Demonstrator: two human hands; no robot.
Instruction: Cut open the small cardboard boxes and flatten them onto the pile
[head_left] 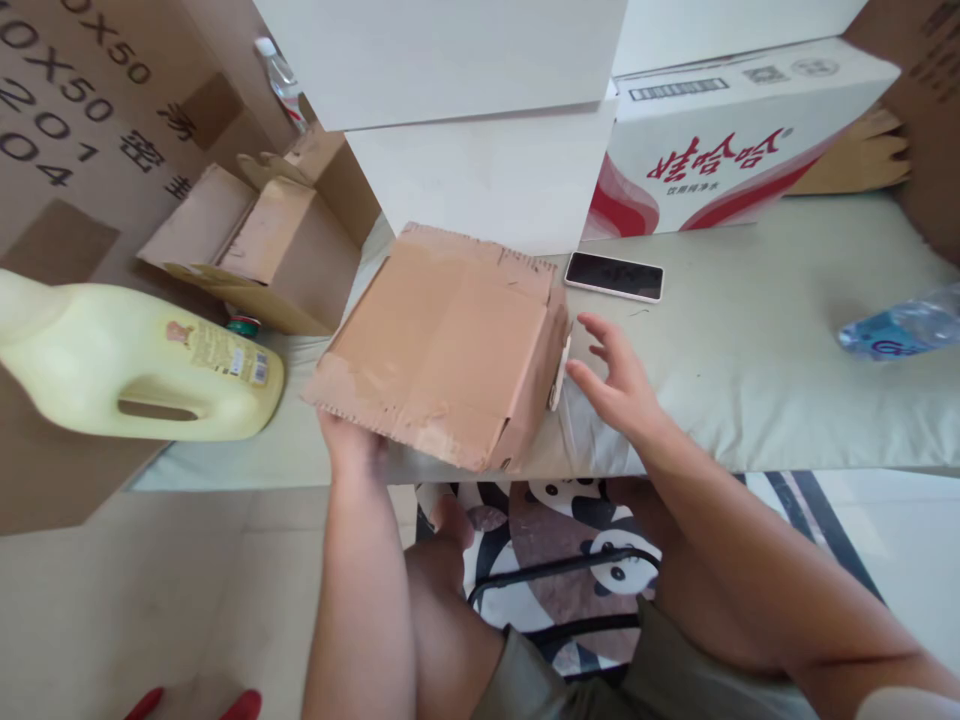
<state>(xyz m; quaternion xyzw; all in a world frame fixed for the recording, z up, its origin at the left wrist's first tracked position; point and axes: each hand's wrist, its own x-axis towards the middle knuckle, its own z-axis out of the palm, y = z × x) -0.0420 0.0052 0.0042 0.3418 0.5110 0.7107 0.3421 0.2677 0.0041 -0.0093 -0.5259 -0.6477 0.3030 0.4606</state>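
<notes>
A worn brown cardboard box (442, 345) lies tilted on the pale padded surface (750, 370) in front of me. My left hand (349, 445) sits under the box's near left edge; its fingers are hidden by the cardboard. My right hand (619, 380) is open with fingers spread, right beside the box's right side, where a small pale tab (559, 375) sticks out.
A phone (615, 275) lies face up behind my right hand. A yellow jug (127, 365) lies at left, next to an open carton (270, 250). White boxes (487, 170) and a red-printed carton (720, 140) stand behind. A water bottle (900, 325) lies at right.
</notes>
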